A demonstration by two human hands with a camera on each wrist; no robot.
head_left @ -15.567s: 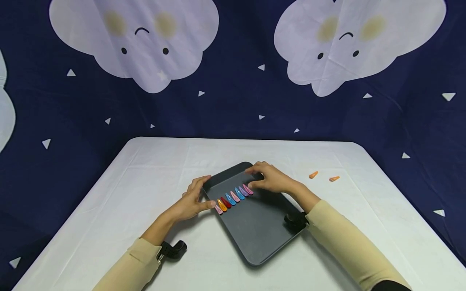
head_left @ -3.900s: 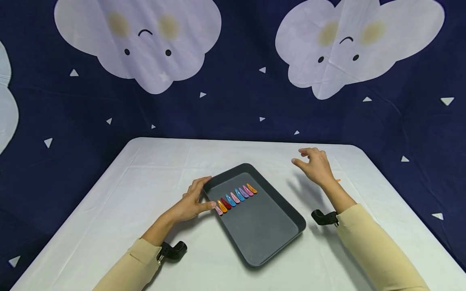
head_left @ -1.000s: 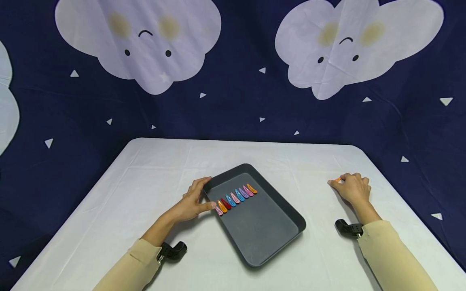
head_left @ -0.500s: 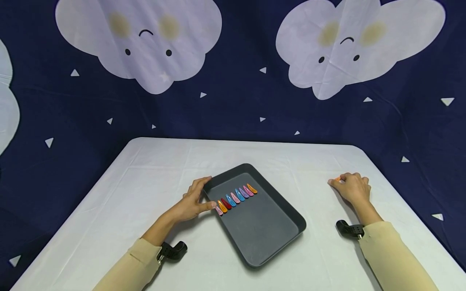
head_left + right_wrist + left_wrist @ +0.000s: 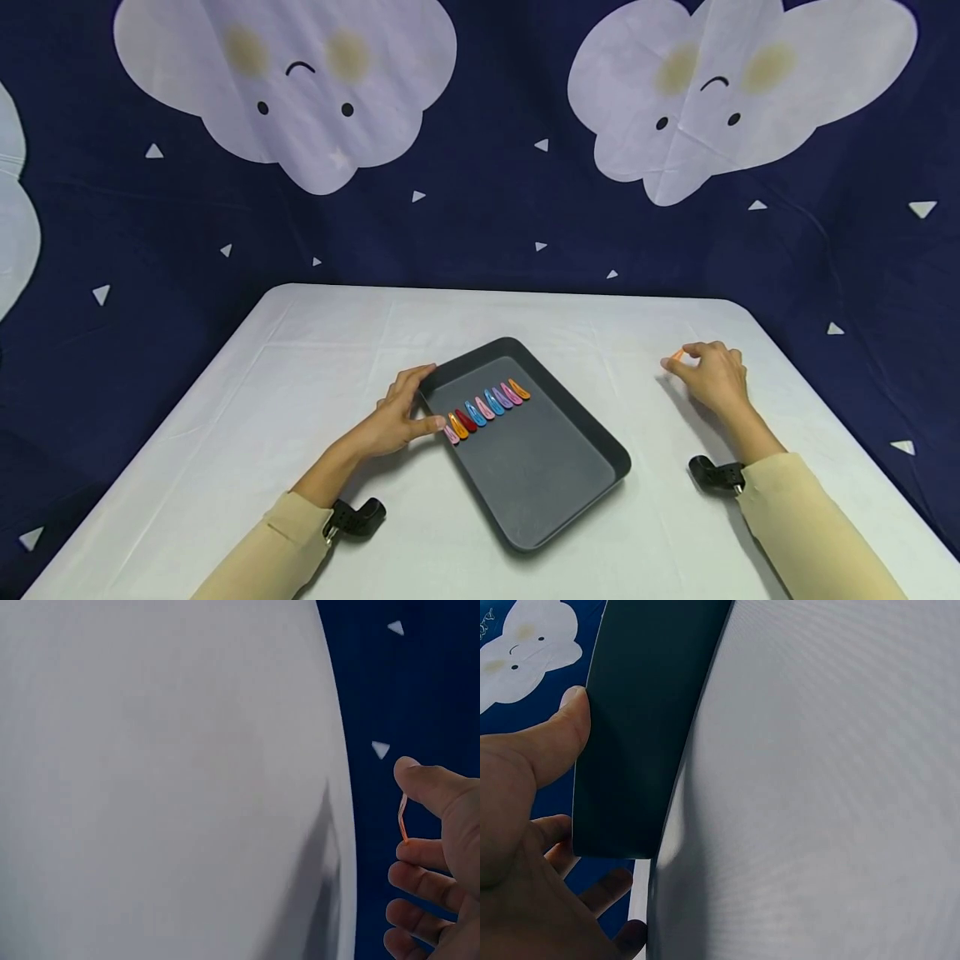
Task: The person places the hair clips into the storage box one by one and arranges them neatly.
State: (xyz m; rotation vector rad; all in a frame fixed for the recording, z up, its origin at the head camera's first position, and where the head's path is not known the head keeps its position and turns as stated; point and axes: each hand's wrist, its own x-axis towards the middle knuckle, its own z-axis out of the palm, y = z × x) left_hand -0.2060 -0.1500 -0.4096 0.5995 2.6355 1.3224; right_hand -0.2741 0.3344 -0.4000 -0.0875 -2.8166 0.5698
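A dark grey rectangular baking tray lies at a slant on the table. Across it runs a slanting row of snap hair clips, from a pink one at the left rim to an orange one. My left hand holds the tray's left corner, thumb on the rim and fingers around the outside; the left wrist view shows the thumb against the tray wall. Out to the right, my right hand pinches another orange hair clip between thumb and index finger, above the cloth. That clip appears edge-on in the right wrist view.
White cloth covers the table. Behind it hangs a dark blue backdrop with clouds and small white triangles. Each wrist wears a black camera mount, the left one and the right one.
Two orange clips lay on the table at first; one now ends the tray's row. My right hand has picked up the other and raised it slightly leftward. My left hand stays put.
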